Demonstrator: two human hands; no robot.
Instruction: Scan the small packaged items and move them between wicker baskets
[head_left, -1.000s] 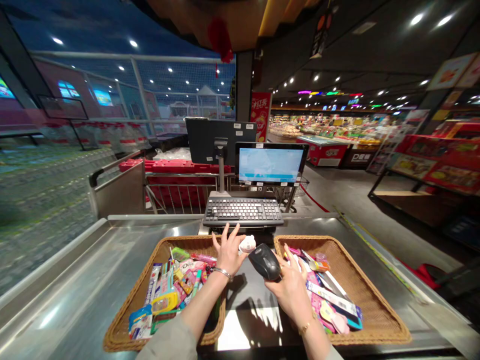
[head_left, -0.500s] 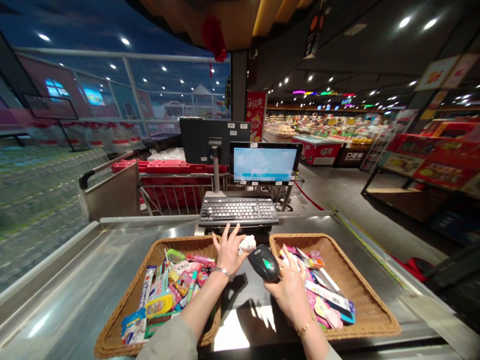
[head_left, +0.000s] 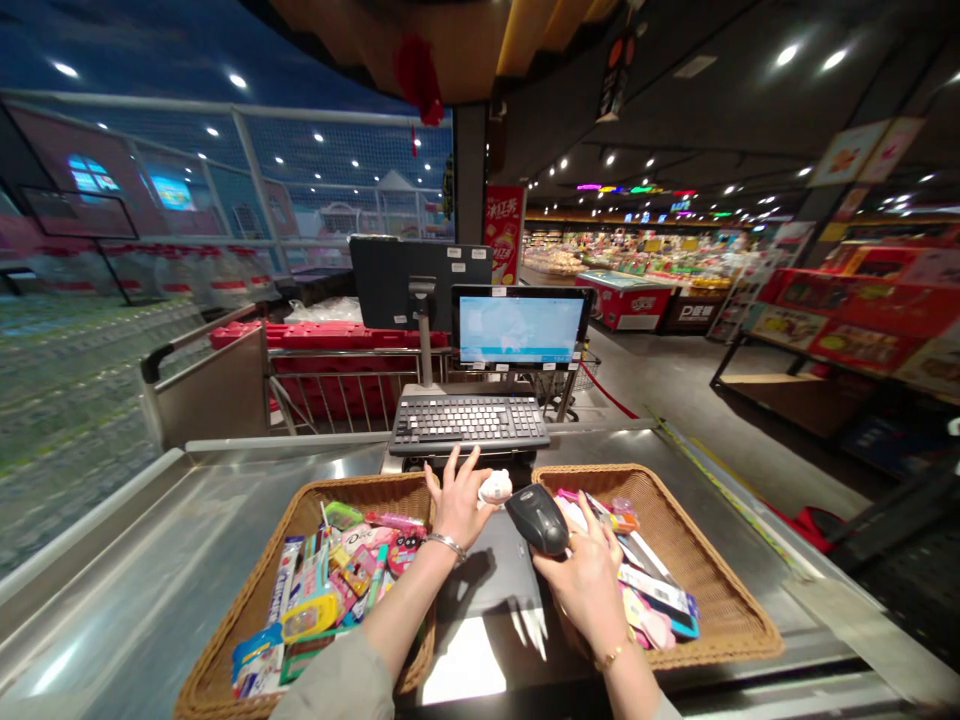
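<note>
My left hand [head_left: 455, 503] pinches a small white rounded item [head_left: 494, 487] between thumb and forefinger, its other fingers spread upward just below the keyboard [head_left: 469, 422]. My right hand [head_left: 587, 578] grips a black handheld barcode scanner [head_left: 538, 517] whose head points toward the white item. Both hands hover between two wicker baskets. The left basket [head_left: 225, 655] holds many colourful packets. The right basket [head_left: 739, 607] holds several packets under my right wrist.
A lit touchscreen [head_left: 520, 328] and the back of a second monitor [head_left: 418, 280] stand behind the keyboard. The steel checkout counter [head_left: 150, 560] stretches left. A red trolley [head_left: 330, 375] sits behind it. Shop shelves [head_left: 862, 335] and an aisle lie to the right.
The scanner's green light seen half a second ago is off, and my right hand has shifted slightly right with it. The camera has turned a little right. My left hand keeps its hold.
</note>
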